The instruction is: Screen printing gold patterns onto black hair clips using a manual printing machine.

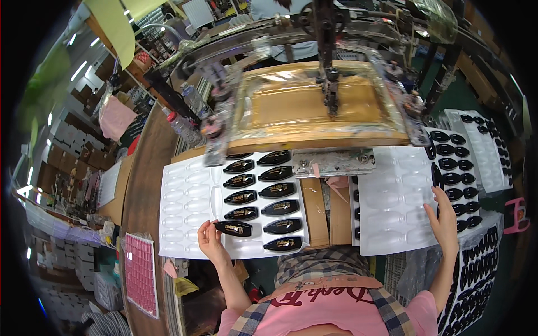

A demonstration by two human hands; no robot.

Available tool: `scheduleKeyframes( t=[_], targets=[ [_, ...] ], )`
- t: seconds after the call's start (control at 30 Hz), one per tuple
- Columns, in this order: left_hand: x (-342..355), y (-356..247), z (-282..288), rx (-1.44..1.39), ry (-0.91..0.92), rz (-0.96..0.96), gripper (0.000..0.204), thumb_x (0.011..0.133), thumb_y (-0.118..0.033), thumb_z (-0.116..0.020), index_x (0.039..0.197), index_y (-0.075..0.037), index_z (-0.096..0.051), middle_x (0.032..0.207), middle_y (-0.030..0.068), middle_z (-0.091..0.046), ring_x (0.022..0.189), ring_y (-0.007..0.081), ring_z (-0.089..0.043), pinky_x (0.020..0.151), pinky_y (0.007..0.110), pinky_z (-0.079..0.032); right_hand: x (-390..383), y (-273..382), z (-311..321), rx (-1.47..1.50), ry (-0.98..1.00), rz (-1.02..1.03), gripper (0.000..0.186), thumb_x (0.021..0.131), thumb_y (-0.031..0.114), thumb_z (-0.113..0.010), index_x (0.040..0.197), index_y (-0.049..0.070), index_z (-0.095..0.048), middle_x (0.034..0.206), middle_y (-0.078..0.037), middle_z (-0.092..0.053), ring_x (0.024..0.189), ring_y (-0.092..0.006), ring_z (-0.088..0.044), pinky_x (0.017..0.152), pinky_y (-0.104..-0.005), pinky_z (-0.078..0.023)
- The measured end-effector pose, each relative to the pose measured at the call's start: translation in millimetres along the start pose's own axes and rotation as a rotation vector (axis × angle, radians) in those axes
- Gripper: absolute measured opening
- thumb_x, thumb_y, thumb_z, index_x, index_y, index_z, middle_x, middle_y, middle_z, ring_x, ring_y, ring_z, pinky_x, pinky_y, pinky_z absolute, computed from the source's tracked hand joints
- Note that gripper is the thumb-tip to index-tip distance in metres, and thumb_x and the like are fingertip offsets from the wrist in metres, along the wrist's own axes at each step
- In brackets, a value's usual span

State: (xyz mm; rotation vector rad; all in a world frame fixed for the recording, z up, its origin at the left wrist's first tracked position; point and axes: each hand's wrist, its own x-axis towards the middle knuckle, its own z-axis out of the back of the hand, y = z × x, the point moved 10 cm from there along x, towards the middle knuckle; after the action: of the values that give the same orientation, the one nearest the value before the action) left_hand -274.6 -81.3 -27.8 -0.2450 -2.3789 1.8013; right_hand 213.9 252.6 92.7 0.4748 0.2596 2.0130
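Observation:
My left hand [210, 238] pinches the end of a glossy black oval piece with gold printing [235, 228] over a white moulded tray [188, 206], whose right side holds several similar printed black pieces [278, 207]. My right hand [440, 215] has its thumb and fingers apart at the right edge of another white tray [395, 206], beside unprinted-looking black pieces [459, 178]; whether it touches one is unclear. Above the trays, a screen-printing frame [269, 106] is blurred on its metal machine, over a narrow metal platen [347, 161].
A wooden table [143, 201] at the left carries a pink gridded tray [140, 274] and bottles [180, 127]. More trays of black pieces [477, 269] lie at right, near a pink plastic object [515, 215]. Behind the machine is part of a person [263, 8]. Cardboard boxes [89, 157] fill the far left.

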Motion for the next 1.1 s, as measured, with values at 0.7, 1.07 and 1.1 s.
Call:
scheduleKeyframes(
  t=[0.7, 1.07, 1.1],
  targets=[
    [1.2, 11.1, -8.9, 0.017, 0.003, -0.004, 0.017, 0.083, -0.007, -0.053, 0.099, -0.003, -0.049, 0.090, 0.0100, -0.059, 0.079, 0.0115, -0.056, 0.069, 0.023, -0.044, -57.7, -110.7, -4.1, -0.395, 0.124, -0.426, 0.059, 0.069, 0.040, -0.064, 0.103, -0.003, -0.043, 0.099, -0.021, -0.050, 0.086, -0.0382, -0.052, 0.070, -0.0426, -0.042],
    [0.4, 15.0, 10.3, 0.043, -0.044, -0.025, 0.016, 0.083, -0.005, -0.051, 0.098, -0.002, -0.048, 0.093, 0.0115, -0.058, 0.082, 0.0120, -0.055, 0.071, 0.023, -0.044, -42.0, -107.6, -9.6, -0.308, 0.052, -0.371, 0.045, 0.077, 0.031, -0.058, 0.103, -0.002, -0.043, 0.100, -0.020, -0.052, 0.090, -0.0375, -0.051, 0.074, -0.0404, -0.042],
    [0.0, 14.1, 12.7, 0.042, -0.047, -0.034, 0.016, 0.083, -0.005, -0.051, 0.098, -0.001, -0.048, 0.093, 0.0116, -0.058, 0.082, 0.0121, -0.055, 0.071, 0.023, -0.044, -40.4, -109.0, -11.8, -0.309, 0.058, -0.364, 0.044, 0.077, 0.030, -0.058, 0.103, -0.002, -0.044, 0.100, -0.020, -0.052, 0.090, -0.0375, -0.051, 0.074, -0.0403, -0.042]
  ],
)
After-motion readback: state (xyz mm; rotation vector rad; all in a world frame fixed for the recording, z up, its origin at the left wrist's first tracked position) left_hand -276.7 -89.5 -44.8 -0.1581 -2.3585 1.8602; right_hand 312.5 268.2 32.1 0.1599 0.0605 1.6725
